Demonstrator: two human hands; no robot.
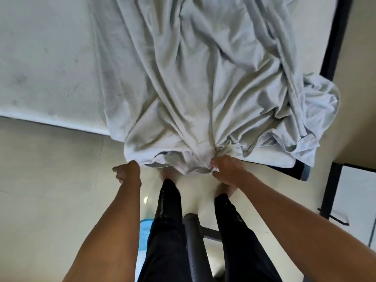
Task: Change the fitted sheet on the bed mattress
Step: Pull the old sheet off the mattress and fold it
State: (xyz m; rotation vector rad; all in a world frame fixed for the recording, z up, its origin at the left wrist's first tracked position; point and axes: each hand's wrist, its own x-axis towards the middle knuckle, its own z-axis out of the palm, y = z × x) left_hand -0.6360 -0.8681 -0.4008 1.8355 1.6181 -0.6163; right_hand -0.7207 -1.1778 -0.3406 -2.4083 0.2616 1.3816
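Note:
A crumpled pale grey fitted sheet [195, 78] lies across the right part of a white mattress [44, 64], its near edge hanging over the side toward me. My left hand [128, 171] grips the sheet's hanging edge at its left end, fingers curled. My right hand [227, 169] clutches a gathered bunch of the same edge further right. The sheet's right corner [313, 119] is bunched in a heap over the mattress corner. The left part of the mattress is bare, with faint stains.
A black bed frame [333, 37] shows along the right side and near corner. My legs in black trousers [166, 231] stand on a cream tiled floor [50, 169]. A dark chair part [193, 241] is between my legs; a black-framed white stand [354, 192] is at right.

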